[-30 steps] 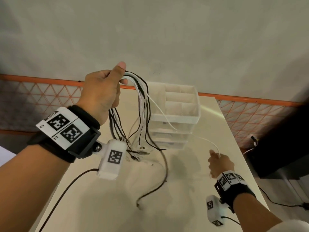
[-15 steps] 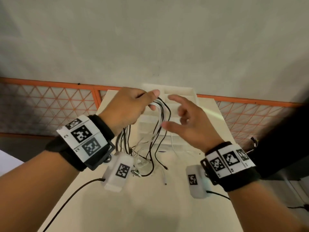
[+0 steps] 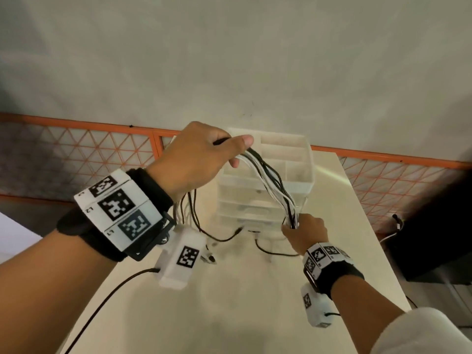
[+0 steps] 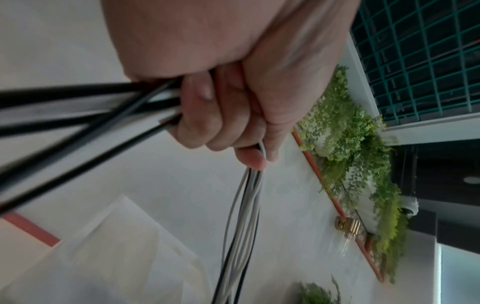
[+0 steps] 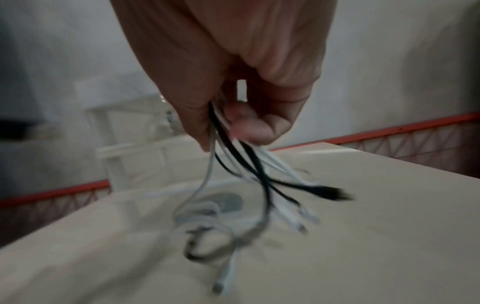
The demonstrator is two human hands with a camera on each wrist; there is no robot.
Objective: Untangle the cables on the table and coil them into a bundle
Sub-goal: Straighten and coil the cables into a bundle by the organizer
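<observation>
Cables (image 3: 270, 182) stretch between left hand (image 3: 194, 159) and right hand (image 3: 304, 233), both clenched round them.

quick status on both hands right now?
Left hand: closed, fingers curled round the raised end of the cables.
Right hand: closed, gripping the same cables lower down, loose ends dangling over the table.
</observation>
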